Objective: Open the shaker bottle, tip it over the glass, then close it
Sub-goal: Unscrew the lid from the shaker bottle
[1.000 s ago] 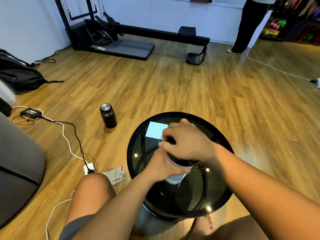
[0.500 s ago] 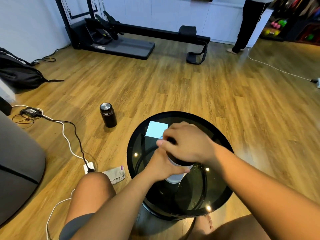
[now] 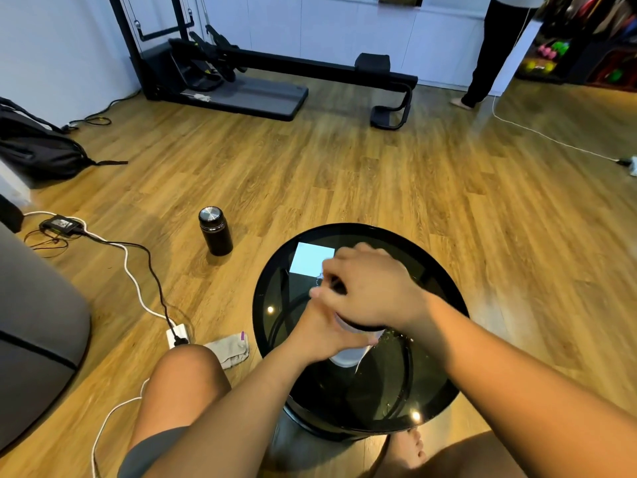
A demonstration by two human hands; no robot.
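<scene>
Right hand [image 3: 372, 291] farther round shaker bottle lid [image 3: 362, 328]

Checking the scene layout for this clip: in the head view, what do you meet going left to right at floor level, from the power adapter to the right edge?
Power adapter → power strip → black flask → round glass table → cable end at the right edge.

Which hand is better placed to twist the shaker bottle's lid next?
Right. The right hand sits on top of the round black lid, fingers curled round it; the left hand grips the white plastic shaker bottle below, steadying it.
</scene>
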